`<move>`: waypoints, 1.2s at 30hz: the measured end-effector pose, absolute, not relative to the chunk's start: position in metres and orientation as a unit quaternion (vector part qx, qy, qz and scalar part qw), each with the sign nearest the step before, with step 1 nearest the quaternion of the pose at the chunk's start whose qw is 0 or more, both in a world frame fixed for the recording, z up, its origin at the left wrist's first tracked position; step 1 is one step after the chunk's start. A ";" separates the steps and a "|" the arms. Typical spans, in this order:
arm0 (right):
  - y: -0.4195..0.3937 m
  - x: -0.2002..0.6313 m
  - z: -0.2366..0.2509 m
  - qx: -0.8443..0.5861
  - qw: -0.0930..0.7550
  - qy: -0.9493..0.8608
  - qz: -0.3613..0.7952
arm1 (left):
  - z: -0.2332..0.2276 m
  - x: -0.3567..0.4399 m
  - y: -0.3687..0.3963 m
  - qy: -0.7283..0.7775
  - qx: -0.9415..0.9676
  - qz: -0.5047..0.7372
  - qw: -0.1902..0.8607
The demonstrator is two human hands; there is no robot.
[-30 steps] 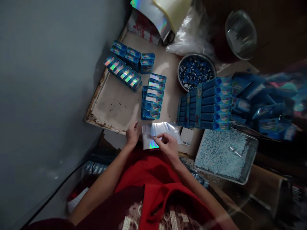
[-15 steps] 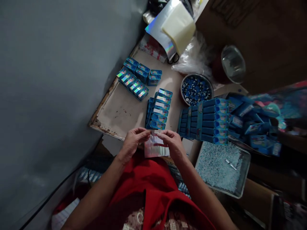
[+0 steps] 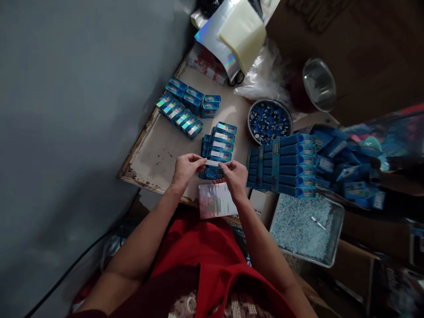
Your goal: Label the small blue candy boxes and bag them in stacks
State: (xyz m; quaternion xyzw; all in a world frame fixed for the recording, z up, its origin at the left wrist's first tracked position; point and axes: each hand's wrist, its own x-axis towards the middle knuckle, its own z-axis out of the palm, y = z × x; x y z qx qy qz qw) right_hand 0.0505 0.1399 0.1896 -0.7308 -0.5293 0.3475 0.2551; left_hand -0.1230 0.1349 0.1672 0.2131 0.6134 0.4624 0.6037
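Observation:
My left hand [image 3: 186, 168] and my right hand [image 3: 234, 175] hold the two ends of a small silvery sticker strip [image 3: 212, 163] between pinched fingertips. The strip hovers just over the nearest blue box [image 3: 212, 172] in a short column of small blue boxes [image 3: 221, 143] on a worn board [image 3: 159, 148]. A holographic sticker sheet [image 3: 215, 199] lies on my lap edge just below my hands.
Another group of blue boxes [image 3: 182, 108] sits at the board's far left. A bowl of blue caps [image 3: 269, 121], a stack of blue cartons [image 3: 285, 164], loose boxes [image 3: 344, 172] and a tray of pale pellets [image 3: 304, 227] lie right. A grey wall [image 3: 73, 110] runs along the left.
Both hands rose from the holographic sheet on my lap to the near end of the box column, carrying a peeled strip stretched between them. The sheet now lies untouched.

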 end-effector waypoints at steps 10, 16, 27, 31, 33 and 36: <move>0.149 0.070 0.178 -0.731 0.278 -0.457 0.424 | 0.119 -0.104 0.138 0.623 0.102 0.423 0.650; 0.134 0.065 0.217 -0.696 0.385 -0.379 0.474 | 0.143 -0.108 0.099 0.753 0.244 0.490 0.366; 0.116 0.052 0.216 -0.638 0.383 -0.410 0.528 | 0.205 -0.099 0.064 0.597 0.124 0.497 0.618; 0.104 0.060 0.206 -0.643 0.392 -0.386 0.533 | 0.191 -0.121 0.077 0.645 0.220 0.453 0.574; 0.105 0.059 0.204 -0.663 0.403 -0.378 0.505 | 0.188 -0.128 0.087 0.662 0.262 0.430 0.555; 0.109 0.054 0.210 -0.647 0.410 -0.362 0.531 | 0.188 -0.134 0.099 0.661 0.280 0.425 0.551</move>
